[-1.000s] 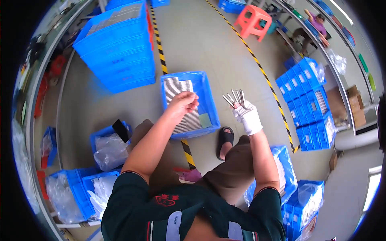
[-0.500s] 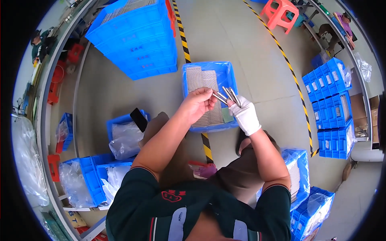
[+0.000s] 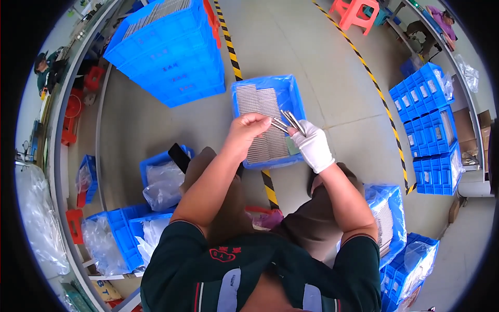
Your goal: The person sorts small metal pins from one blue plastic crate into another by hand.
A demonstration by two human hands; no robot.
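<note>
My bare left hand (image 3: 247, 133) is closed in a pinch at the end of one slim metal rod (image 3: 279, 125). Several more shiny metal rods (image 3: 294, 119) fan out from my right hand (image 3: 314, 147), which wears a white glove with a fingertip bare and is closed around them. Both hands hover over a blue plastic bin (image 3: 300, 99) lined with clear film. Inside that bin, rows of similar metal rods (image 3: 266, 106) lie packed side by side. A small green piece (image 3: 292, 147) sits at the bin's near right corner, partly hidden by my right hand.
A tall stack of blue crates (image 3: 171, 67) stands at the far left. More blue crates (image 3: 435, 130) are stacked on the right. By my left knee are a dark phone (image 3: 180, 157) and film-filled bins (image 3: 162, 182). A red stool (image 3: 355, 14) stands far right.
My left hand has drawn slightly left and down, still pinching a rod end. The view has shifted a little, and the rods in my right hand are bunched closer together.
</note>
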